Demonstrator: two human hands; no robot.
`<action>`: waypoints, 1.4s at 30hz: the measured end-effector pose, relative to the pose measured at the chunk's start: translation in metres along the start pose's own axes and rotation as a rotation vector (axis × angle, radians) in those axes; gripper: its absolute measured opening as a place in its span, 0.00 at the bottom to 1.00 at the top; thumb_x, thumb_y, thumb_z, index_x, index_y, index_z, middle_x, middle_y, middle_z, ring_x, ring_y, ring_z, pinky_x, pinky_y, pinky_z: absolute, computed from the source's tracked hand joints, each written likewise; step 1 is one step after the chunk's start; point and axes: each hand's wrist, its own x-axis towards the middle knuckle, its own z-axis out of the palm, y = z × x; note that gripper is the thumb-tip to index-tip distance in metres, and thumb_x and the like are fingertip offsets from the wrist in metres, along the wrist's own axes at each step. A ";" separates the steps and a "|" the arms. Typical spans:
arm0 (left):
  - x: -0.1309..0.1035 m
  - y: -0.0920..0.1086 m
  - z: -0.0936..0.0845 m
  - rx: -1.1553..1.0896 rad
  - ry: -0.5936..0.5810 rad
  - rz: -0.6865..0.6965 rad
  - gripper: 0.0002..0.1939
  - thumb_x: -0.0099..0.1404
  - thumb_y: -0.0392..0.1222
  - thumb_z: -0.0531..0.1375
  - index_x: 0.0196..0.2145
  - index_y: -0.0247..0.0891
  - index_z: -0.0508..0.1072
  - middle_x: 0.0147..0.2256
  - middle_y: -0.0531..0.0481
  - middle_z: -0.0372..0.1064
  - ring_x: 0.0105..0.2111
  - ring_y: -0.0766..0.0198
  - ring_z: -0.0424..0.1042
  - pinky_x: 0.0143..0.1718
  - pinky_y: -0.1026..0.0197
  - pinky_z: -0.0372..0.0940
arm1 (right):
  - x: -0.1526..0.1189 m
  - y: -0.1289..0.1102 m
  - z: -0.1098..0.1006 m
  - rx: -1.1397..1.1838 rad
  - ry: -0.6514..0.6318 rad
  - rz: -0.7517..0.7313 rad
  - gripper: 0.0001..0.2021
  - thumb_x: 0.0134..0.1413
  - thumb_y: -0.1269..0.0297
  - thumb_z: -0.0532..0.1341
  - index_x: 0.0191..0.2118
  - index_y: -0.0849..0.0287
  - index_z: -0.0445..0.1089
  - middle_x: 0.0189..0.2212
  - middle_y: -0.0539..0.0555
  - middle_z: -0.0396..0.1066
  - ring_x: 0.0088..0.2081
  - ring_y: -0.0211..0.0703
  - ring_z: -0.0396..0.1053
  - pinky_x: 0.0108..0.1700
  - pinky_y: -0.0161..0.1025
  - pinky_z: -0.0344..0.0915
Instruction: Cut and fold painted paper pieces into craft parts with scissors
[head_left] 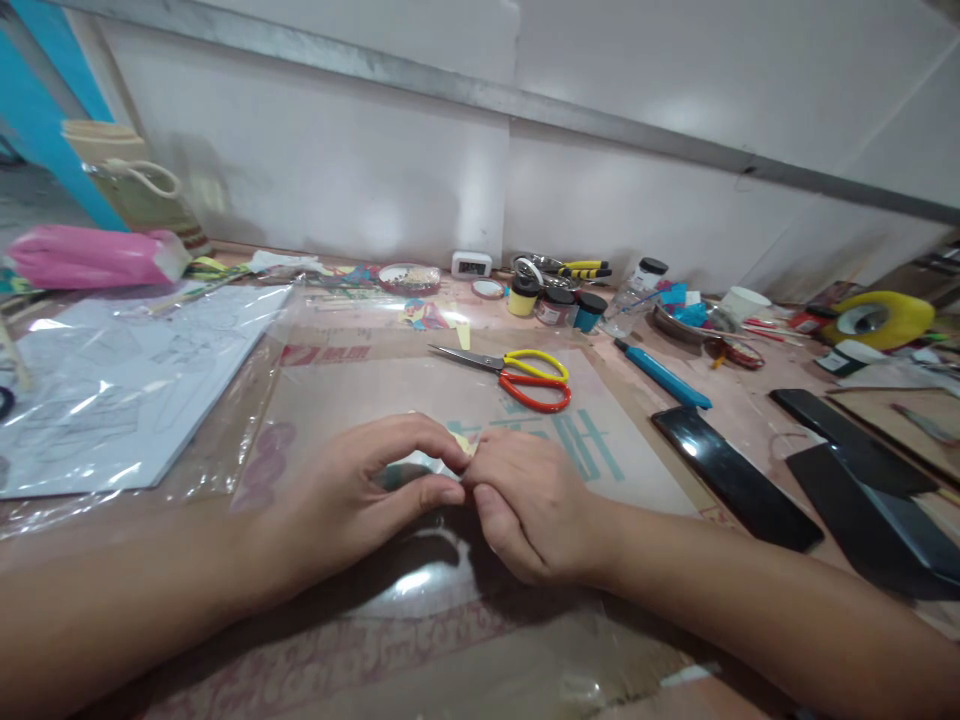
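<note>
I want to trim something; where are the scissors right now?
In the head view, the scissors lie just beyond the right hand, slightly right of centre, with the blue tool to their right.

Shows the scissors (501,364) in smooth, bare metal at the blades (471,357) and glossy plastic at the handles (536,379). Reveals wrinkled, shiny, transparent plastic sheeting (238,440) over smooth paper (202,360). Includes a polished, glass-like black slab (735,475), a smooth plastic cutter (664,375), a softly sheeny pouch (90,257), a dull metal rail (480,92) and a smooth, faintly shiny wall (315,160).
</note>
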 end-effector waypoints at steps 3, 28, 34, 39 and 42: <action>0.000 0.000 0.000 -0.027 0.017 0.005 0.06 0.70 0.36 0.62 0.43 0.45 0.75 0.39 0.58 0.77 0.39 0.70 0.76 0.44 0.70 0.68 | 0.000 0.000 0.000 0.002 0.010 -0.003 0.09 0.59 0.74 0.50 0.30 0.56 0.63 0.23 0.51 0.67 0.26 0.43 0.61 0.33 0.39 0.62; -0.002 0.001 0.002 0.031 0.016 0.056 0.10 0.68 0.31 0.61 0.45 0.42 0.75 0.41 0.54 0.77 0.42 0.68 0.76 0.45 0.66 0.70 | 0.001 -0.001 -0.001 0.093 -0.026 0.114 0.12 0.63 0.72 0.50 0.26 0.55 0.59 0.21 0.49 0.63 0.23 0.39 0.58 0.31 0.36 0.57; -0.003 0.003 0.000 0.056 0.022 0.102 0.10 0.70 0.31 0.61 0.46 0.42 0.75 0.41 0.53 0.78 0.42 0.69 0.77 0.46 0.68 0.70 | 0.000 -0.001 -0.004 0.101 -0.041 0.077 0.11 0.63 0.72 0.49 0.29 0.57 0.61 0.23 0.51 0.65 0.25 0.41 0.61 0.32 0.37 0.59; -0.003 0.007 -0.001 0.109 0.023 0.142 0.09 0.69 0.32 0.61 0.45 0.40 0.74 0.42 0.51 0.79 0.42 0.67 0.78 0.47 0.67 0.71 | -0.001 0.000 -0.003 0.093 -0.025 0.075 0.12 0.66 0.71 0.49 0.30 0.56 0.61 0.24 0.52 0.67 0.27 0.41 0.63 0.33 0.37 0.61; -0.001 0.009 0.000 0.121 0.034 0.146 0.09 0.69 0.31 0.61 0.44 0.40 0.75 0.41 0.51 0.79 0.42 0.67 0.78 0.47 0.67 0.71 | -0.001 0.000 -0.003 0.081 -0.019 0.062 0.12 0.67 0.71 0.49 0.30 0.56 0.60 0.24 0.51 0.66 0.26 0.42 0.62 0.32 0.38 0.61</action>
